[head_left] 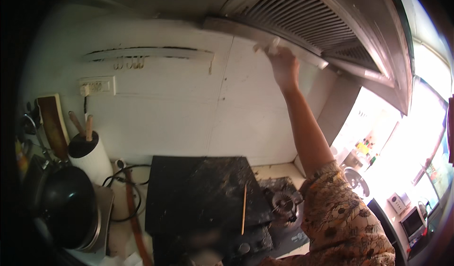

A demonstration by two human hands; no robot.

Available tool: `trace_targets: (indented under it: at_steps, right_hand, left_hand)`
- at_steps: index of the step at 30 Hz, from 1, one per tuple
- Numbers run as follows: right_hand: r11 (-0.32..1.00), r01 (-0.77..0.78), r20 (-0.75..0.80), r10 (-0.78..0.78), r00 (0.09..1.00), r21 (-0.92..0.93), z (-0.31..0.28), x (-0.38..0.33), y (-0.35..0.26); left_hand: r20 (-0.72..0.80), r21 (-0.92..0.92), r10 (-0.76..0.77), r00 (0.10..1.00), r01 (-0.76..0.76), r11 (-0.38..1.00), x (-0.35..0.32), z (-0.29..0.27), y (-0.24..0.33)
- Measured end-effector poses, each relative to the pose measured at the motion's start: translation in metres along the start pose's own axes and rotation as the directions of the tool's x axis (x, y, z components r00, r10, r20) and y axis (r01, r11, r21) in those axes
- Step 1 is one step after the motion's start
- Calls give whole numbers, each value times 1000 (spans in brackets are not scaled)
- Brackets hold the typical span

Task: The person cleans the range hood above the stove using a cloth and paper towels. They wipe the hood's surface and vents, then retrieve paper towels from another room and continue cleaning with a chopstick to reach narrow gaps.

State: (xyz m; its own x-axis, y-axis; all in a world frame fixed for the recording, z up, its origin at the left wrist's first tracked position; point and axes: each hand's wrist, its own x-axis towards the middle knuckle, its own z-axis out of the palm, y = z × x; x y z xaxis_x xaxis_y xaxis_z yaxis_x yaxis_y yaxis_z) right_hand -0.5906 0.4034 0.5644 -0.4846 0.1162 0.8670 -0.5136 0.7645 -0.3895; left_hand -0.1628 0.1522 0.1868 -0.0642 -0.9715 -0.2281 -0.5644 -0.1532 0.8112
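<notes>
Beneath the hood (326, 17), in the head view, the right hand (285, 66) curls around a white cloth (272, 45) near its lower edge, seemingly bunched for grip; the left hand is out of sight. Knives (89, 128) stand handles-up, presumably for easy grasping.

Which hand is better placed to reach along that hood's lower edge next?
Probably the right hand: it is raised at the lower edge of the range hood, holding a pale, cloth-like item. The left hand isn't clearly visible.
</notes>
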Motion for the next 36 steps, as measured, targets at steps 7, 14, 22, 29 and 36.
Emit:
trace_targets:
  at_steps: [7, 14, 22, 29, 36]
  right_hand:
    - [681, -542, 693, 69, 718, 493, -24, -127, 62]
    - [297, -863, 887, 91, 453, 409, -66, -189, 104]
    - [845, -526, 903, 147, 404, 97, -64, -267, 159]
    - [989, 123, 528, -63, 847, -80, -63, -321, 135]
    - [981, 126, 740, 24, 672, -147, -47, -376, 106]
  left_hand:
    - [216, -697, 447, 868, -183, 693, -21, -1, 27]
    - [257, -775, 427, 867, -79, 627, -58, 8, 65]
    - [437, -765, 650, 622, -124, 632, -79, 40, 83]
    - [512, -682, 646, 566, -190, 707, -84, 61, 83]
    - [497, -633, 679, 541, -309, 710, -82, 73, 78]
